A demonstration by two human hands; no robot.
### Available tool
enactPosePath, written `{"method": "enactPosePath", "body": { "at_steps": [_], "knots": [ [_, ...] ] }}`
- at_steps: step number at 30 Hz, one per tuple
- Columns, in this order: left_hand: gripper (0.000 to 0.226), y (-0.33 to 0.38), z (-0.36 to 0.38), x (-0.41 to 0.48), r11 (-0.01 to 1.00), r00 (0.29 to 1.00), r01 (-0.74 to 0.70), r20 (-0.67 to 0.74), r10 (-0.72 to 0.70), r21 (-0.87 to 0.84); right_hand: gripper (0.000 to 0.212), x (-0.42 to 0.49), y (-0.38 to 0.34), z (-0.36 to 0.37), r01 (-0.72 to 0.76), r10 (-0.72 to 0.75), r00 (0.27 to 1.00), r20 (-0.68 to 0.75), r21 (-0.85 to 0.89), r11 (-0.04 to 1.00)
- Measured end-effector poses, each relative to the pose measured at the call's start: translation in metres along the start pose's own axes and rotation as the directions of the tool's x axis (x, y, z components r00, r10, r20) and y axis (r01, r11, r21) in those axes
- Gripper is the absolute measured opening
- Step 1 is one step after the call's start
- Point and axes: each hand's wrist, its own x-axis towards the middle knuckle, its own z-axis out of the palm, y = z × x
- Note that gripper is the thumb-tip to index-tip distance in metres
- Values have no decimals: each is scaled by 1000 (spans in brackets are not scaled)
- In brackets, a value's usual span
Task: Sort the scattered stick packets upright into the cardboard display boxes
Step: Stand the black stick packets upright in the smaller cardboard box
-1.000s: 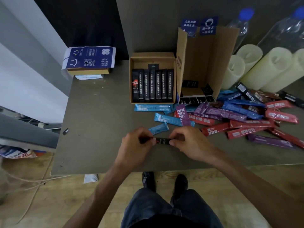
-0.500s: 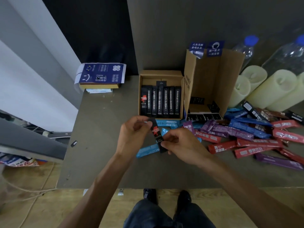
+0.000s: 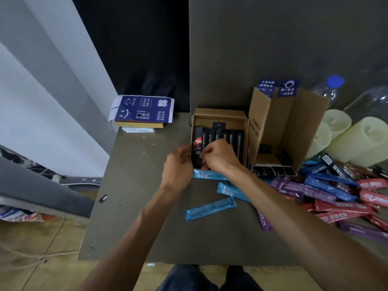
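A small open cardboard box (image 3: 218, 114) at the back of the grey table holds a row of black stick packets (image 3: 231, 137) standing side by side. At its left front corner stands a black packet with a red logo (image 3: 197, 143). My left hand (image 3: 178, 164) and my right hand (image 3: 218, 156) pinch its lower part from either side. A taller cardboard box (image 3: 294, 122) stands just right of the small one, with a few black packets on its floor. Light blue packets (image 3: 210, 207) lie on the table under my right forearm.
A heap of purple, blue and red packets (image 3: 327, 190) covers the table's right side. Pale candles (image 3: 361, 141) and plastic bottles (image 3: 327, 89) stand behind it. A blue-printed box on a stack (image 3: 142, 110) sits at the back left corner. A small dark clip (image 3: 103, 198) lies near the left edge.
Both hands carried the black packet from the front of the table up and back to the small box, turning it from flat to upright at the box's left front corner.
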Motion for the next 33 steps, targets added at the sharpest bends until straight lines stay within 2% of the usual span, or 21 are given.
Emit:
{"method": "enactPosePath", "body": {
  "at_steps": [4, 9, 12, 24, 30, 33],
  "knots": [
    [45, 0, -1, 3, 1000, 1000, -18, 16, 19, -10, 10, 6, 2, 5, -22, 22, 1000, -6, -51, 998],
    [46, -5, -2, 5, 999, 1000, -25, 5, 25, -21, 12, 15, 7, 13, 41, -67, 993, -97, -248, 968],
    [46, -8, -2, 6, 999, 999, -29, 26, 30, -40, 12, 17, 6, 17, 62, -101, 985, -142, -258, 964],
    [47, -8, -5, -4, 999, 999, -35, 0, 35, 1, 14, 16, 11, 19, 72, -105, 984, -144, -218, 973],
    [31, -15, -12, -26, 978, 993, -91, -50, 102, 190, 13, -14, 21, -1, 109, -139, 975, -176, -169, 980],
    [31, -12, -3, -38, 960, 993, -119, 10, 120, 252, 16, -36, 38, -18, 120, -143, 974, -175, -139, 983]
  ]
}}
